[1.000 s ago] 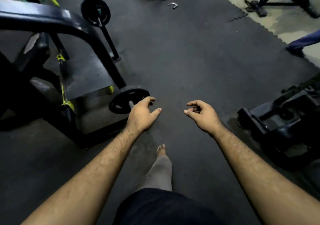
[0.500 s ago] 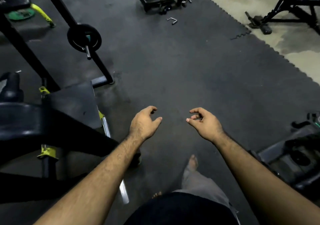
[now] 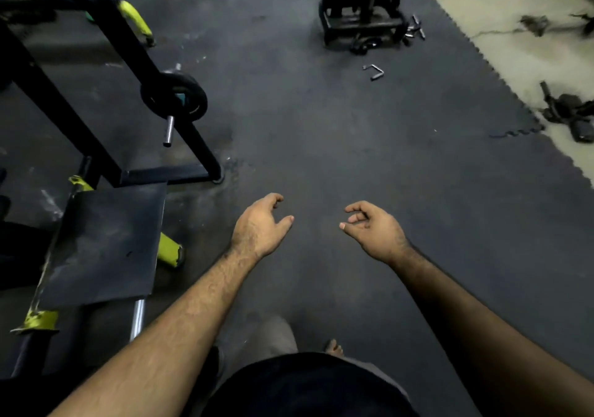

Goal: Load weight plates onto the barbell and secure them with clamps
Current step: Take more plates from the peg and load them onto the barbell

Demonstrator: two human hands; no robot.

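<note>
**Empty hands over the gym mat**

The left hand (image 3: 260,227) and right hand (image 3: 374,231) hover apart, fingers loosely curled, holding nothing — above the dark rubber floor mat (image 3: 321,146). Up-left of the left hand, a round black weight plate (image 3: 175,96) sits on a steel bar end (image 3: 168,132) at the black rack (image 3: 128,47).

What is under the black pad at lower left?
A chrome bar pokes out from under the black pad, with a yellow frame piece on its right. The rest is covered.
</note>
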